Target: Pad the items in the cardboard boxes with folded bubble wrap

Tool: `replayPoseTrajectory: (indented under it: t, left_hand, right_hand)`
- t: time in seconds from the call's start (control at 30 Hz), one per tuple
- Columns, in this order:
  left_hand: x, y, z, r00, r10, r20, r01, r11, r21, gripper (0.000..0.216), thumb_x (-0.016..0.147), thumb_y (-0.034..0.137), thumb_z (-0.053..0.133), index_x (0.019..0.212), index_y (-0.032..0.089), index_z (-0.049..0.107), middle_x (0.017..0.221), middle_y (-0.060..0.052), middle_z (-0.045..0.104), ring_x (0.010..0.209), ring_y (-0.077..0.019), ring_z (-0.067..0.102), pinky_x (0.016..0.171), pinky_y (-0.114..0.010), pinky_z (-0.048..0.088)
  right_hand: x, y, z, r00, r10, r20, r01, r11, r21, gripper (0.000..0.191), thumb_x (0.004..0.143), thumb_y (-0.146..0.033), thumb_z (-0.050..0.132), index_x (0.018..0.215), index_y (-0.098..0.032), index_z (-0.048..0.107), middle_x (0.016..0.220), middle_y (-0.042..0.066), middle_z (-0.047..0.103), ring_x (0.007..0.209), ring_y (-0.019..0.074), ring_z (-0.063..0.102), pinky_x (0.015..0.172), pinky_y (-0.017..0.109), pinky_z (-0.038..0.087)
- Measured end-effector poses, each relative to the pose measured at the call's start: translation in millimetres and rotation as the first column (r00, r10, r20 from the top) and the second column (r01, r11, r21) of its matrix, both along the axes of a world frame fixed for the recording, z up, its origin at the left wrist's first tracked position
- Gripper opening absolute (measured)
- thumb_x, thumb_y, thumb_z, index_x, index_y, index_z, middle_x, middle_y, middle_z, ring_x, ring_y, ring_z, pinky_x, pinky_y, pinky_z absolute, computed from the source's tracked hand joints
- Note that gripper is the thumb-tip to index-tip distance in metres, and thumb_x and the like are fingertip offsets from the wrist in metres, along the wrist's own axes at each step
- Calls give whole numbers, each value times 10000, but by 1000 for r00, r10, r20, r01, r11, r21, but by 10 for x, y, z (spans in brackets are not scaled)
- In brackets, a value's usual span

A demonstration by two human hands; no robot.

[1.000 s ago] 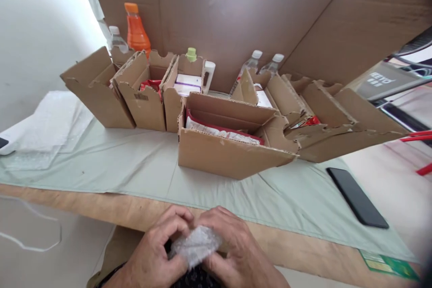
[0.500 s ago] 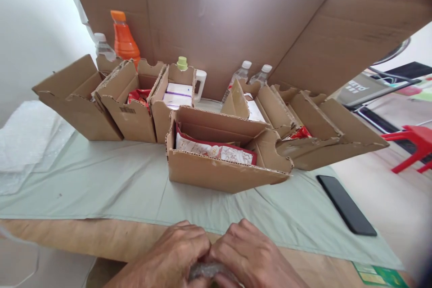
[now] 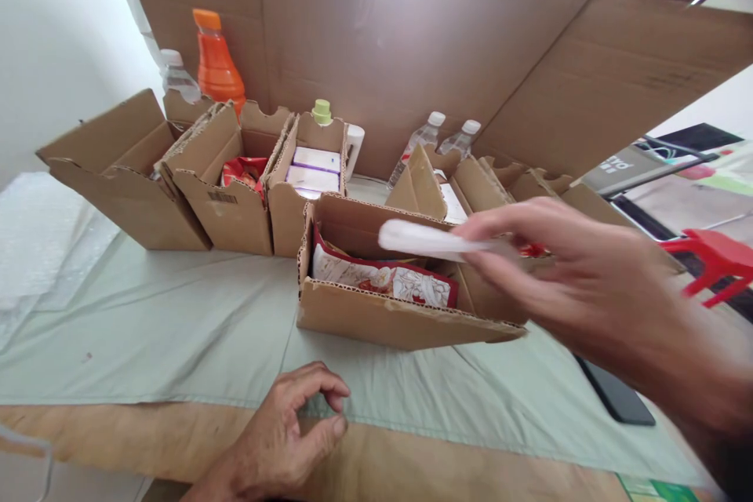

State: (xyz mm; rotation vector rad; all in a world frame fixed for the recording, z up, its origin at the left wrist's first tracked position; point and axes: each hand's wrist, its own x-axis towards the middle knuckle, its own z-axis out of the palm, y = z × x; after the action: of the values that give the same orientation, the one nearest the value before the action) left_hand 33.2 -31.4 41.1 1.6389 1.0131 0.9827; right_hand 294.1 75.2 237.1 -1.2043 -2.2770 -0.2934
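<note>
White, long and slim, a small thing (image 3: 415, 238) sticks out from my right hand (image 3: 588, 267). It has a round end, and it looks a bit blurry, so I can't tell what it is made of. I pinch its other end between my thumb and fingers. It is up above an open brown box (image 3: 405, 323) with a red and white packet (image 3: 382, 284) inside. My left hand (image 3: 288, 427) is by the near edge of the tabletop (image 3: 165, 439), fingers bent, thumb apart, holding nothing.
</note>
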Motion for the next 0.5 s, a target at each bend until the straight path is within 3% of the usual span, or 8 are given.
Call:
replayPoseTrajectory:
  t: [0.07,0.13,0.2,0.33,0.4,0.5]
  left_hand:
    - [49,-3,-98,1000,-20,-7,20,1000,16,145,821,198,588,919,205,695,798,-28,718,728,-170,676,696,-280,510]
    - [68,-2,-147,999,-40,-11,40,999,27,167,796,170,576,912,198,693,796,-33,719,727,-168,671,680,-272,502]
    - [67,3,-161,998,-60,-14,60,998,30,201,774,149,572,924,193,699,807,-39,723,737,-169,674,680,-269,500]
    - [65,16,-176,996,-90,-18,91,995,43,227,758,125,585,941,185,706,807,-45,722,754,-175,684,687,-270,502]
    - [72,18,-196,995,-95,-12,96,993,64,232,757,120,586,947,183,704,801,-45,720,752,-177,681,680,-268,499]
    - [78,17,-219,996,-94,-4,94,993,71,240,761,110,580,956,181,702,809,-45,722,757,-174,680,678,-263,497]
  right_hand:
    - [-173,258,-121,966,57,254,-69,997,37,260,1021,-300,564,821,-224,713,747,45,686,681,185,604,605,329,418]
    - [-302,415,-241,869,40,493,-91,993,79,290,971,-182,566,695,-219,644,669,66,659,731,228,606,641,364,407]
    - [-362,486,-321,780,15,625,-74,995,68,311,920,-127,579,626,-227,600,623,80,642,685,236,586,616,377,370]
    - [-434,544,-369,793,54,607,-68,998,0,293,914,-144,608,633,-225,625,570,56,611,456,169,481,498,341,217]
    - [-540,582,-350,799,71,598,-20,996,-91,235,867,-129,701,655,-217,653,575,40,625,438,162,509,486,320,180]
    - [-753,651,-283,700,126,703,130,945,-299,174,775,-60,792,693,-200,728,647,52,710,523,198,628,487,305,195]
